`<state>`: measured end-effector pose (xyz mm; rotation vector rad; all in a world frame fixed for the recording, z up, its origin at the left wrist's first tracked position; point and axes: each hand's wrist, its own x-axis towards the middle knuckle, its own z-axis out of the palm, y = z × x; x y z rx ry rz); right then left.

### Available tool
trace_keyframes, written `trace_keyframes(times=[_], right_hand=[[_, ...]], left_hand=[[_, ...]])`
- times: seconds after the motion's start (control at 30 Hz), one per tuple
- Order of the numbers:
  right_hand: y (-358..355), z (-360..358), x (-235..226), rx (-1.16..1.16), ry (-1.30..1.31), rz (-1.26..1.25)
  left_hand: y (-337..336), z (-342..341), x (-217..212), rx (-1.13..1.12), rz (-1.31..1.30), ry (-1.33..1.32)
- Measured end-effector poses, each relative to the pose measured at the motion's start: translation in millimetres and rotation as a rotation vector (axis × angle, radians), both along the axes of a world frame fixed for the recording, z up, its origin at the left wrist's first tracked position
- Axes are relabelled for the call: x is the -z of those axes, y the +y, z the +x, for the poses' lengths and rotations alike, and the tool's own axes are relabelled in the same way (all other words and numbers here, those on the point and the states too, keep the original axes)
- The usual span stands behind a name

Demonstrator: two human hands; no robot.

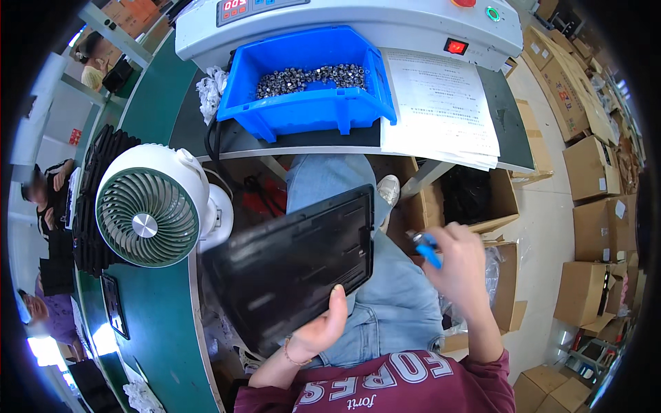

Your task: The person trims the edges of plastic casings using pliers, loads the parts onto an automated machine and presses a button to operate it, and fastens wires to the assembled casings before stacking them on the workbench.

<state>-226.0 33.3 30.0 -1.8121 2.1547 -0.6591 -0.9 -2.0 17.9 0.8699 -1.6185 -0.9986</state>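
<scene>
Fingers of the left hand (320, 332) clamp the black panel (292, 265) by its near edge, above the lap (396, 296) — a loosened hold could drop it; the right hand (459, 265) grips a blurred blue tool (429, 255) — a careless swing could scratch the panel.

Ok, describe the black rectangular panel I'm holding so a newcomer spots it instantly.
Find the long pale-grey machine across the top. Below it, past the open blue plastic bin, a glossy black rectangular panel slants over blue jeans. Unlike the flat black rectangle on the green table, it's in the left hand.
</scene>
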Motion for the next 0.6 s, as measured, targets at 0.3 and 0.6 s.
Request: trace_keyframes(times=[0.3,0.6], right_hand=[[5,5,9,0.140,-1.237,-0.033],[5,35,-2,0.054,-1.411,-0.137]], left_hand=[[-24,11,-7,0.178,0.342,0.303],[-20,12,3,0.653,0.486,0.732]])
